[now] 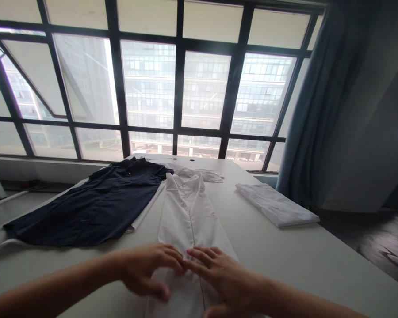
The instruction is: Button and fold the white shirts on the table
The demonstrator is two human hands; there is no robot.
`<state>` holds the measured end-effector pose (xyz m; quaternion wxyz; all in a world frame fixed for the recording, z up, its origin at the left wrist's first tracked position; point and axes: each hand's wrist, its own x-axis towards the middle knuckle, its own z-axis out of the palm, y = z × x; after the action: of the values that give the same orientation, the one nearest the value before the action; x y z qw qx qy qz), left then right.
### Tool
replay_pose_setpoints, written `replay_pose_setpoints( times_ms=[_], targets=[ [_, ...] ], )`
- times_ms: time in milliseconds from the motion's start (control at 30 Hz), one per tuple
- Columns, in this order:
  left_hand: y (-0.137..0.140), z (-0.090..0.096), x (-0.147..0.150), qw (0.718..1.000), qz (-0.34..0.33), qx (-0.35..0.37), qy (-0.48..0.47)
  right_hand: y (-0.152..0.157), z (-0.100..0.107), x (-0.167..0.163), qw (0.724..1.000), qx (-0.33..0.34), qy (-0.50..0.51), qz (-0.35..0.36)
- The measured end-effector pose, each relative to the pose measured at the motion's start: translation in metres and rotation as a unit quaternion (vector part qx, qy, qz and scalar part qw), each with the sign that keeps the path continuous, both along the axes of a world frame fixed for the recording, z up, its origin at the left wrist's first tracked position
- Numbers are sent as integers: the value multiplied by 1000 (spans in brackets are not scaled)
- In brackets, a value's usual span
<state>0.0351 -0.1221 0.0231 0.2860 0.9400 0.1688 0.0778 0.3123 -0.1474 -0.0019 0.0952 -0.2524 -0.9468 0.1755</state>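
Observation:
A long white garment [177, 212], likely a shirt, lies on the white table in front of me. Its two side panels are folded inward and meet along a dark line down the middle. My left hand [149, 267] rests over its near part from the left, fingers stretched toward the middle line and thumb apart. From the right, my right hand [223, 278] lies on the cloth with fingers spread. The fingertips of both hands meet or nearly meet near the middle line. I cannot make out any cloth pinched between the fingers.
A dark navy shirt [96, 205] lies spread out at left, over white cloth. At right, near the edge of the table [278, 260], is a folded white garment [275, 205]. More white cloth [212, 175] lies behind. Windows and a dark curtain [315, 110] stand beyond.

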Motion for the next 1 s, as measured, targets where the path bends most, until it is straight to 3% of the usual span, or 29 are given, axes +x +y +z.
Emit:
replay_pose_setpoints(
  times_ms=[100, 133, 233, 367, 600, 800, 1000],
  targets=[
    [34, 0, 12, 991, 115, 53, -46, 26, 8, -5, 997, 50, 56, -31],
    [48, -2, 19, 987, 123, 87, -56, 37, 9, -7, 995, 73, 64, -27],
    [87, -14, 40, 987, 80, 134, -46, 61, 6, -9, 991, 125, 54, 15],
    [126, -32, 55, 992, 40, 122, 21, 71, -5, -5, 995, 98, 31, 18],
    [144, -50, 50, 992, 51, 109, 41, 60, -4, -3, 999, 29, -16, 20],
    [151, -53, 42, 984, 86, 145, 50, 26, 1, -3, 999, -18, -29, 39],
    [189, -62, 17, 970, 134, 189, 67, 7, -2, -5, 998, 8, -25, 63]
  ],
)
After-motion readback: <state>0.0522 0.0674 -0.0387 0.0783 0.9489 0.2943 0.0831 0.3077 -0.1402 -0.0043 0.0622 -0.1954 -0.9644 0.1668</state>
